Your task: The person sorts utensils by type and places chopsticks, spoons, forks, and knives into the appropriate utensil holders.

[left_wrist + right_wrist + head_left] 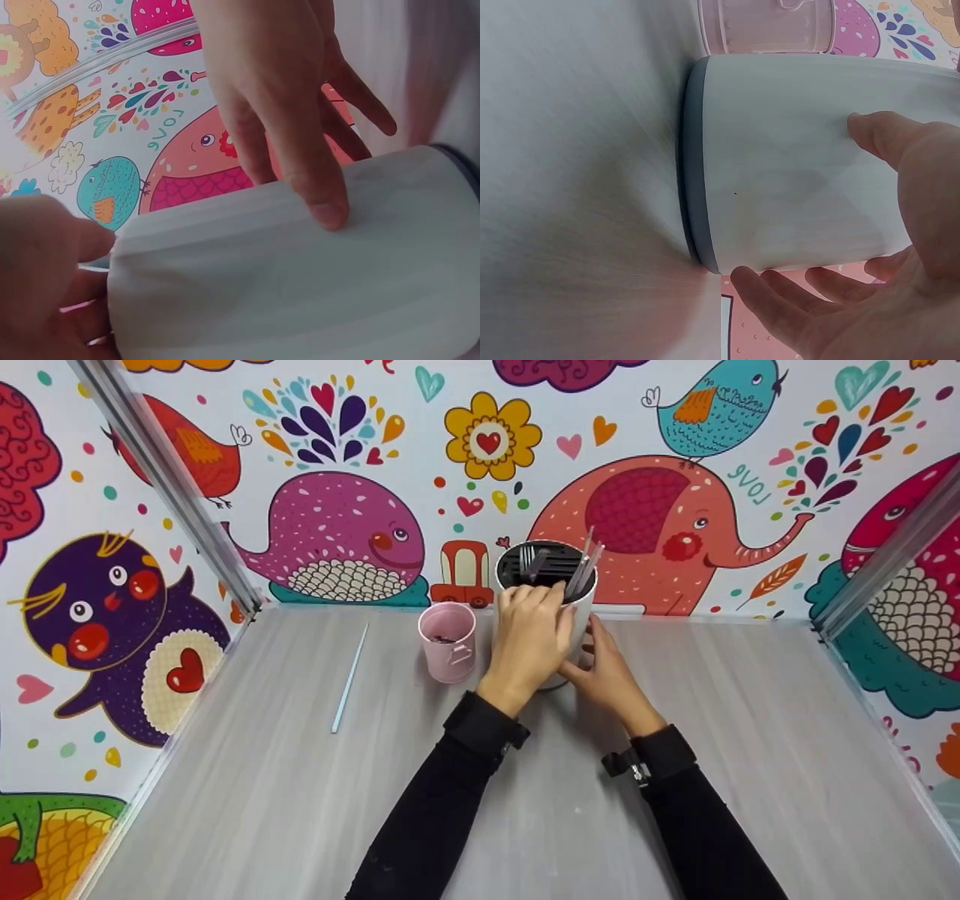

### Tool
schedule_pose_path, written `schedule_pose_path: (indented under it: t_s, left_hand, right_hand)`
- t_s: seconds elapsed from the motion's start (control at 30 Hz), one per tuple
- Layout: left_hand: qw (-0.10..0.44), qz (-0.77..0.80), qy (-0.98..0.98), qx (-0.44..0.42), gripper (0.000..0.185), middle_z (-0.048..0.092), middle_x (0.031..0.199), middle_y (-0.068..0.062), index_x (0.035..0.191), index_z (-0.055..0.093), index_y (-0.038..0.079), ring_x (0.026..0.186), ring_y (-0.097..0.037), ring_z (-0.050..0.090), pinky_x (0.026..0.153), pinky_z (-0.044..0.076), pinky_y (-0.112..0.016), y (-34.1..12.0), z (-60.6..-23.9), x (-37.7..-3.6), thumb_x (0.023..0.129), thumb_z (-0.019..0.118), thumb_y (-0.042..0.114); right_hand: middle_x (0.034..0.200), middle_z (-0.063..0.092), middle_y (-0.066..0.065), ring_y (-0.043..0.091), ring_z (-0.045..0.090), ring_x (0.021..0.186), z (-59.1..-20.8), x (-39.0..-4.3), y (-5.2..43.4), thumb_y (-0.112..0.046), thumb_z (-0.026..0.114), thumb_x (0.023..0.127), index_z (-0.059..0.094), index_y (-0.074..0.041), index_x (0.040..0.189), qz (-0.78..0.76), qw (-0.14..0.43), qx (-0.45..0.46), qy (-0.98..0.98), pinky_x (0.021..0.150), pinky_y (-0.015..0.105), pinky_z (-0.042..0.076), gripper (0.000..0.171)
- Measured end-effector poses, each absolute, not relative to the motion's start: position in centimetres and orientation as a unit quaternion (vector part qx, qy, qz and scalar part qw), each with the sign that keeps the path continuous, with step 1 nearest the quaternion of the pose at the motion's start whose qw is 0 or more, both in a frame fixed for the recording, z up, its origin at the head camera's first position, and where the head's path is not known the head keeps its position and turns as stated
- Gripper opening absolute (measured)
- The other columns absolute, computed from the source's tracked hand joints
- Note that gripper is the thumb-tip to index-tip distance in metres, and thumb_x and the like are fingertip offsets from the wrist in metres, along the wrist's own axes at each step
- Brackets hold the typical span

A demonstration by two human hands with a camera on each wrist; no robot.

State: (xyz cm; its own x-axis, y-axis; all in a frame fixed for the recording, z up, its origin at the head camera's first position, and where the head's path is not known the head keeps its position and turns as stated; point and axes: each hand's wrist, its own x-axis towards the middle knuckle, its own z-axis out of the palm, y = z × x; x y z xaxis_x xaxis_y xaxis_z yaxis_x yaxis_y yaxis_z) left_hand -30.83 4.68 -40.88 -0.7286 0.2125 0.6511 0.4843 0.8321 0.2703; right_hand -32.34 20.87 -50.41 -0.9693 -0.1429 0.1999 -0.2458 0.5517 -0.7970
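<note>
A white, round utensil holder [581, 622] with black slots inside stands near the back wall, with several slim utensils [581, 574] upright in it. My left hand [529, 634] grips its near rim, fingers bent over the edge. In the left wrist view that hand [49, 277] shows at the holder's open end. Lower down, my right hand [611, 682] holds the right side of the holder. The right wrist view shows the thumb [889, 139] on the white wall [795, 165] and the other fingers curving round the far side, above the dark base ring [696, 165].
Just left of the holder stands a pink cup [448, 660] with small dark things inside. Farther left, a thin light-blue stick [350, 679] lies on the grey table [262, 795]. Walls printed with cartoon animals [345, 529] close off the back and sides.
</note>
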Motion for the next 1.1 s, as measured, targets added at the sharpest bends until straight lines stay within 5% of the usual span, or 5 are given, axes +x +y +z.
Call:
schedule_pose_path:
  t_s: [0.37, 0.63, 1.1]
  left_hand:
    - [0.319, -0.294, -0.880, -0.196, 0.034, 0.070, 0.125, -0.003, 0.126, 0.069, 0.009, 0.116, -0.020, 0.060, 0.106, 0.043, -0.035, 3.7, -40.3, -29.7, 0.100, 0.056, 0.027]
    - [0.345, -0.340, -0.848, -0.214, 0.024, 0.072, 0.106, 0.001, 0.107, 0.076, 0.011, 0.100, -0.015, 0.062, 0.092, 0.051, -0.026, 2.1, -39.6, -27.9, 0.099, 0.057, 0.022]
    - [0.406, -0.327, -0.838, -0.160, 0.027, 0.075, 0.094, -0.001, 0.105, 0.077, 0.011, 0.087, -0.017, 0.066, 0.082, 0.054, -0.030, -5.0, -37.9, -25.2, 0.101, 0.055, 0.026]
  right_hand:
    - [0.153, 0.034, 0.025, 0.046, 0.052, 0.128, -50.5, -32.4, 20.7, -0.032, 0.078, 0.085, 0.011, -0.010, 0.160, 0.469, 0.055, 0.113, -0.874, 0.101, 0.053, 0.051, 0.103]
    - [0.153, 0.036, 0.019, 0.042, 0.051, 0.130, -50.5, -32.4, 20.7, -0.035, 0.080, 0.083, 0.014, -0.016, 0.160, 0.487, 0.055, 0.105, -0.865, 0.101, 0.052, 0.051, 0.103]
    - [0.160, 0.027, 0.015, 0.037, 0.046, 0.139, -50.3, -32.1, 20.9, -0.048, 0.076, 0.084, 0.006, -0.021, 0.161, 0.489, 0.005, 0.072, -0.869, 0.110, 0.054, 0.044, 0.107]
